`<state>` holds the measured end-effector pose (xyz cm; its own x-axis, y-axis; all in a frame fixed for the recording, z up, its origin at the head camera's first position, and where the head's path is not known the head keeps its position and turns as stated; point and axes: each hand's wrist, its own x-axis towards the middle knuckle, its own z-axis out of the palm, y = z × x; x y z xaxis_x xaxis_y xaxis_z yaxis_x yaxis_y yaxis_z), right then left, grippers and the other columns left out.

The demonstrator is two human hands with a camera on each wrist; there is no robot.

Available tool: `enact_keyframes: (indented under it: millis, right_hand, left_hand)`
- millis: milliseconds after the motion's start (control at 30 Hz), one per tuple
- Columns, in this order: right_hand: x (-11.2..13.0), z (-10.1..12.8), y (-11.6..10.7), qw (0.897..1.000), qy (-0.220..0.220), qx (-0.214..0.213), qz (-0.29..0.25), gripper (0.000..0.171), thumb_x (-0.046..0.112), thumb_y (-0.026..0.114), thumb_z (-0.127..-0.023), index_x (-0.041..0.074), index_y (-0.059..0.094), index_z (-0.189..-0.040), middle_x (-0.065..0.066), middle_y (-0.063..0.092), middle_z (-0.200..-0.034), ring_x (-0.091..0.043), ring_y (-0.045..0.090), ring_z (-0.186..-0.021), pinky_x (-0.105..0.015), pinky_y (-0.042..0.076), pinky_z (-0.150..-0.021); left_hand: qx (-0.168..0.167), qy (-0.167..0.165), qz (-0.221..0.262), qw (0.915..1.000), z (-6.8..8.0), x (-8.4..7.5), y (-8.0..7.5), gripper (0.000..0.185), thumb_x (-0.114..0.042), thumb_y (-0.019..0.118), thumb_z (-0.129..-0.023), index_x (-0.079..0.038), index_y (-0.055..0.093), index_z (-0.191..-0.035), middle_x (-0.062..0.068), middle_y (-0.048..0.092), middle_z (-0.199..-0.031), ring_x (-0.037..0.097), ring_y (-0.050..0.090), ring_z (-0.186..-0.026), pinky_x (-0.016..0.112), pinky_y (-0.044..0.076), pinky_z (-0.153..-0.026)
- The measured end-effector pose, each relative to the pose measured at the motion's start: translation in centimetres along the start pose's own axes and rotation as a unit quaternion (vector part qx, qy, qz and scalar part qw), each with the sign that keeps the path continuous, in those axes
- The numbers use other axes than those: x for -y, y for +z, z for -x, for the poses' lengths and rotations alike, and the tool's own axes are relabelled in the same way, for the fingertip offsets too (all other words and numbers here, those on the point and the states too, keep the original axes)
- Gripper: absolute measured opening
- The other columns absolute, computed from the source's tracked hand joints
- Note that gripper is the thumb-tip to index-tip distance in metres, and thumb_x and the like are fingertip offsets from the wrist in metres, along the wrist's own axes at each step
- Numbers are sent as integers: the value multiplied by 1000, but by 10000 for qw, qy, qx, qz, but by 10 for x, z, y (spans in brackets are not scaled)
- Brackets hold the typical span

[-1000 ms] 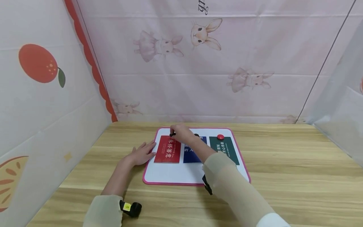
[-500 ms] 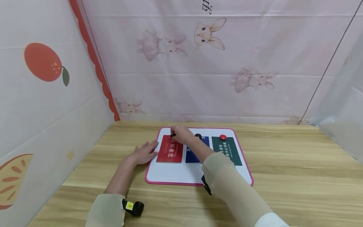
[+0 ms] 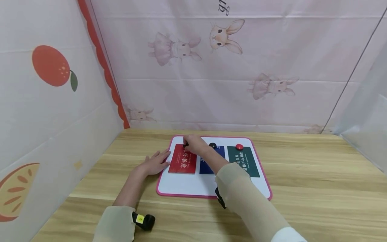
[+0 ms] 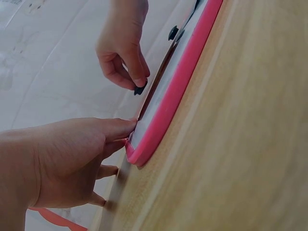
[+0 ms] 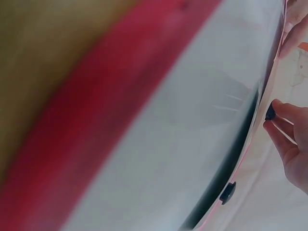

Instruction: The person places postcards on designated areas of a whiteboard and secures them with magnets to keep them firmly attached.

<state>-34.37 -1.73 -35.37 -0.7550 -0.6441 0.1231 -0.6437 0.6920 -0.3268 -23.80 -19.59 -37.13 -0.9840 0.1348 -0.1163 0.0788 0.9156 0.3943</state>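
Note:
My right hand (image 3: 196,145) pinches a small black magnet (image 4: 140,88) between thumb and fingers at the top edge of a red card (image 3: 182,161). The card lies on a white magnetic board (image 3: 187,185) with a pink rim. My left hand (image 3: 153,164) rests with spread fingers at the board's left edge, partly on the table; its thumb touches the board's corner in the left wrist view. A blue card (image 3: 208,165), partly hidden by my right arm, has another black magnet (image 3: 213,145) at its top. A green card (image 3: 250,161) bears a red magnet (image 3: 239,147).
The board lies on a wood-grain table (image 3: 305,181). A pink curtain (image 3: 181,101) with rabbits hangs behind it, and a white sheet (image 3: 60,114) with fruit prints stands at the left. Each sleeve carries a strapped black camera (image 3: 148,222).
The head view has shifted slightly, so the scene sits a little farther right. Both hands keep their places on the board, the right still pinching the magnet at the red card's top.

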Motion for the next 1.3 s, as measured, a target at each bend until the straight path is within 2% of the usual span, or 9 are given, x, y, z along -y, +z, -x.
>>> enact_keyframes:
  millis: [967,1133,1300]
  right_hand:
    - [-5,1,6,10000,30,-6,-25,15,15,63,-88,11,60,-102,-2,59,-95,-13,54,-86,-25,47,-80]
    - [-9,7,-3,9999,27,-8,97,18,16,61,-90,10,61,-107,-3,60,-103,-14,55,-91,-26,47,-81]
    - [-24,19,-18,9996,-100,-213,143,19,11,61,-89,6,61,-108,-7,61,-108,-20,56,-100,-30,46,-85]
  left_hand:
    - [-42,-172,-38,9998,-1,-2,2,59,-32,47,-95,-11,25,-146,9,16,-151,37,5,-136,63,-3,-100]
    - [-70,-156,-18,9999,0,-2,3,60,-32,48,-95,-10,25,-146,9,16,-151,37,5,-136,63,-3,-100]
    - [-101,-213,28,9997,0,-1,6,62,-32,50,-93,-11,25,-146,9,17,-151,37,5,-136,63,-3,-100]
